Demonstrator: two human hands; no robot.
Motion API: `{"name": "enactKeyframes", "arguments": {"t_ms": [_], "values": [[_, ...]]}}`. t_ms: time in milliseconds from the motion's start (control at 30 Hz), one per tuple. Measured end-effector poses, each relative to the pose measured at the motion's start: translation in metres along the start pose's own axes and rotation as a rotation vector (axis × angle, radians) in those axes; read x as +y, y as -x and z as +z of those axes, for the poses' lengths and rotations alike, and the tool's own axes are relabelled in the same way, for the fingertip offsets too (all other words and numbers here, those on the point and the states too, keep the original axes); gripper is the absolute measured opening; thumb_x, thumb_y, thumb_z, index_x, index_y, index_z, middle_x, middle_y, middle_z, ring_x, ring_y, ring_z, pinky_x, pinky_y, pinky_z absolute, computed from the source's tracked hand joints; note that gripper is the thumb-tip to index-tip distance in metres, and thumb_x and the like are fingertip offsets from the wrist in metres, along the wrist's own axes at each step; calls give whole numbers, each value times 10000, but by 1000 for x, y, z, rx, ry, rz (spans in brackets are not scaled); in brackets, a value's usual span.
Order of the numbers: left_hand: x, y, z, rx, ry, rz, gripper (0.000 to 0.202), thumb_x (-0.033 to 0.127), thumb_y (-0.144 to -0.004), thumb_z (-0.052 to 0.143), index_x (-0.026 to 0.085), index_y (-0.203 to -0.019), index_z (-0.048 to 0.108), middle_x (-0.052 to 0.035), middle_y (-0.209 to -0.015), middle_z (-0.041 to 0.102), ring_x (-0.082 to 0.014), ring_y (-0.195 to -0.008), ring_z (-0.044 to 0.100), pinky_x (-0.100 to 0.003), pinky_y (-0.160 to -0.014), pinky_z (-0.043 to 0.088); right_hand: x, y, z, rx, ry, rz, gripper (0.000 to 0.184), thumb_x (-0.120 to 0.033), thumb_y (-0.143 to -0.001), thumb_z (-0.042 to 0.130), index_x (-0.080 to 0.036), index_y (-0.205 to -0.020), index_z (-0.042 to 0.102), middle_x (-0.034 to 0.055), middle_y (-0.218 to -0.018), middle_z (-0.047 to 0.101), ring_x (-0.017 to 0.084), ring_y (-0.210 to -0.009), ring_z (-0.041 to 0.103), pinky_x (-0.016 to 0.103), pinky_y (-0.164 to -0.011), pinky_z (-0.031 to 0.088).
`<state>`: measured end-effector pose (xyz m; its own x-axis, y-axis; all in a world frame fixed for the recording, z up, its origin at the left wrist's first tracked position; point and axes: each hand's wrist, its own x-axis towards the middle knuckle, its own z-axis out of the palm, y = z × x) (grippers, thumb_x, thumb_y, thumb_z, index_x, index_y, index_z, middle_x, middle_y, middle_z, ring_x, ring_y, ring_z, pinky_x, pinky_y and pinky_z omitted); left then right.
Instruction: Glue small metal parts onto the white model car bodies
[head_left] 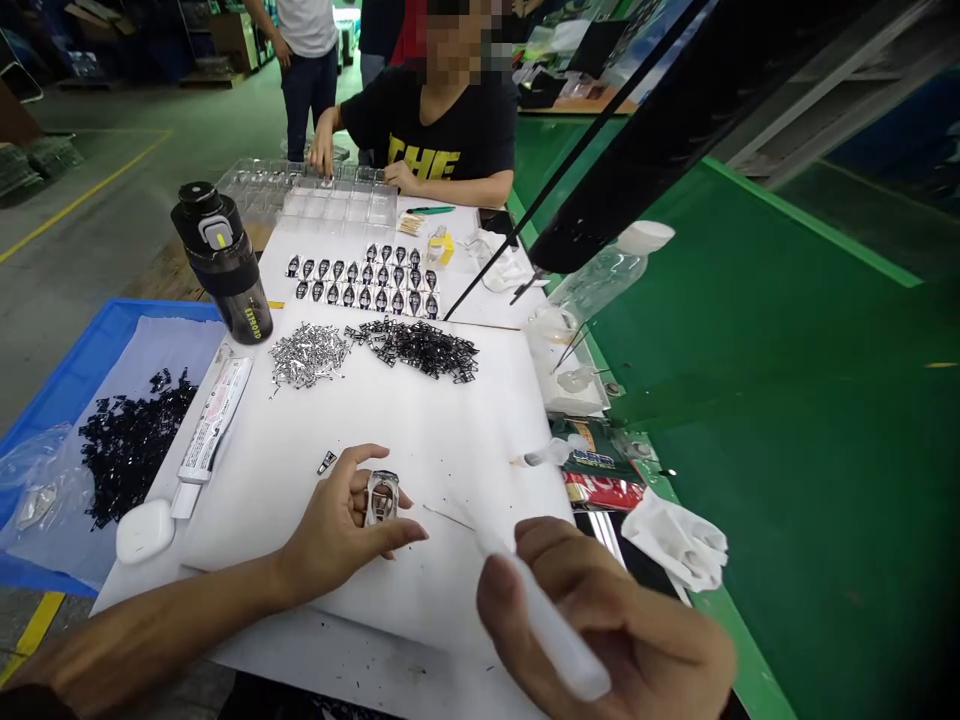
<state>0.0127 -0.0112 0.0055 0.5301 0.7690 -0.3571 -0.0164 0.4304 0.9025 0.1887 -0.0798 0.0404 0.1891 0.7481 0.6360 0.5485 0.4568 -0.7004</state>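
Observation:
My left hand (337, 530) holds a small silver car-shaped metal piece (382, 497) between its fingers and thumb, above a white sheet (450, 590). My right hand (600, 625) grips a white plastic tube (551, 620), its far end blurred and its near end partly hidden by my fingers. A thin wooden stick (448, 514) lies close to the tube's tip, though I cannot tell if they touch. A tiny dark part (326, 462) rests on the sheet near my left fingers. Farther up lie a heap of silver parts (309, 355) and a heap of black parts (420, 350).
Rows of small black-and-silver car pieces (366, 280) lie beyond the heaps. To the left are a blue tray (67, 400) of black parts, an adhesive tube (214, 420), an earbud case (144, 531) and a bottle (223, 262). A co-worker (427, 120) sits opposite beside clear plastic trays (330, 195).

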Motion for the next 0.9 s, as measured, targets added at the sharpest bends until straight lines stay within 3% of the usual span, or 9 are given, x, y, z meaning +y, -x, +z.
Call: {"name": "enactKeyframes", "arguments": {"t_ms": [100,267,433,733,900], "values": [[-1,0,-1,-8,-39,-2,837,370,-712,893,239,-1381,407,-67,-1089,686,-151,-801,670,-288,-700,572,1,3,8,-15,-59,-173,337,-42,-846,607,-260,-756,366,-57,-591,390,123,-511,459,260,-436,381],[0,1,-3,-9,-29,-5,811,356,-704,900,226,-1360,441,-67,-1069,694,-147,-814,660,-295,-764,551,0,10,10,-209,1,-103,309,10,-847,585,-243,-805,412,-39,-625,407,130,-566,484,267,-472,404],[-1,0,-4,-11,29,-4,810,364,-694,905,224,-1350,450,-69,-1055,687,-152,-779,648,-290,-702,551,5,18,16,-112,-38,-119,282,-35,-873,579,-239,-780,407,-35,-623,381,124,-545,441,263,-448,369],[2,0,-6,-16,8,-15,785,353,-679,910,215,-1325,486,-79,-1061,695,-154,-766,649,-297,-705,541,2,15,18,-147,-59,-53,239,-45,-872,578,-230,-783,456,-23,-633,439,133,-553,526,258,-464,428],[2,-1,-7,-30,3,1,793,373,-662,918,215,-1316,497,-74,-1047,696,-171,-800,664,-313,-738,550,6,23,18,-128,5,-17,203,-143,-923,564,-241,-765,483,-3,-618,521,153,-530,557,269,-427,416]]}}
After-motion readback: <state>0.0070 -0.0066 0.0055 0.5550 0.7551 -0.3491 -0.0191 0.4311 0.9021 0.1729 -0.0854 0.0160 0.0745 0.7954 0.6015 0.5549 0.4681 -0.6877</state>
